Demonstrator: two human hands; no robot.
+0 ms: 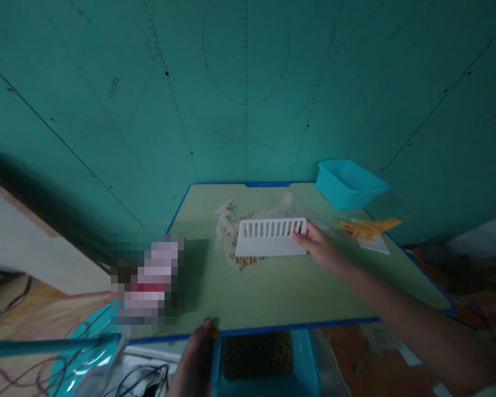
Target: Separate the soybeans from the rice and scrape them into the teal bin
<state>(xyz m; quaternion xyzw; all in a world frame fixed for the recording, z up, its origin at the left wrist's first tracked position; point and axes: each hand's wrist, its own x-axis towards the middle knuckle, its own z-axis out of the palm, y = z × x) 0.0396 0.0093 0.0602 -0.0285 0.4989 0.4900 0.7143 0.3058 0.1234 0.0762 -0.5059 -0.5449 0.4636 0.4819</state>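
Note:
A white plastic panel (268, 245) with a row of slots along its top side is gripped at its right end by my right hand (314, 242), with the thumb on its near face. It stands over a spread of pale grains (289, 205) and yellow-brown kernels (248, 262) on the light green table (231, 298). Some of the spread is hidden behind the panel. At the table's front edge, my left hand (200, 333) is closed on the blue rim, a fingertip showing on top and the other fingers out of sight.
A turquoise basin (347, 184) sits at the back right, with an orange cloth or glove (372, 227) in front of it. Below the front edge is a blue container (308, 358) holding dark grains. A blurred-out item (152, 281) stands at the left, near cables (149, 380).

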